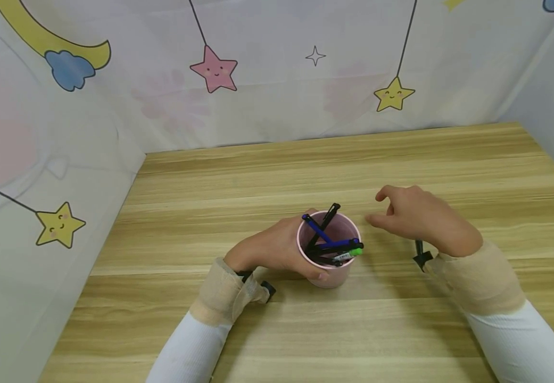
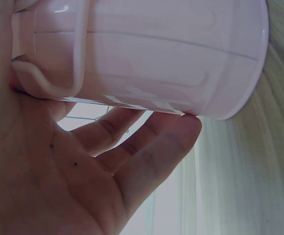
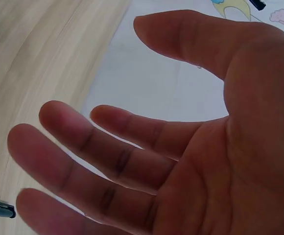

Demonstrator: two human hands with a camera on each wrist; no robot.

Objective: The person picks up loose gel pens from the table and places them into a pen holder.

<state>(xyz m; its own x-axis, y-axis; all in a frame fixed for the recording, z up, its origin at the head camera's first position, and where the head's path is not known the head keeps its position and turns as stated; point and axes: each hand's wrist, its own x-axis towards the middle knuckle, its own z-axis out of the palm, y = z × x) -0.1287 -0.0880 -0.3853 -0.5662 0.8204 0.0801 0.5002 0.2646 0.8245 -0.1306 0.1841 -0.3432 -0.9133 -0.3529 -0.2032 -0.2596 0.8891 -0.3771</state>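
Note:
A pink cup [image 1: 329,277] stands upright on the wooden table, holding several pens: a blue pen [image 1: 318,230], a black pen [image 1: 333,213] and a green-ended pen [image 1: 356,252] among them. My left hand [image 1: 277,246] grips the cup from its left side, the thumb across the near wall. In the left wrist view, fingertips [image 2: 183,129] touch the cup's wall [image 2: 152,58], beside a raised pink loop. My right hand [image 1: 418,215] hovers right of the cup, fingers loosely bent, holding nothing. Its palm [image 3: 196,186] shows bare in the right wrist view.
The wood-grain table [image 1: 238,181] meets a white cloth backdrop [image 1: 277,106] printed with stars at the back and left. A clipped pen end [image 3: 1,209] shows at the right wrist view's left edge; I cannot tell whether it is in the cup.

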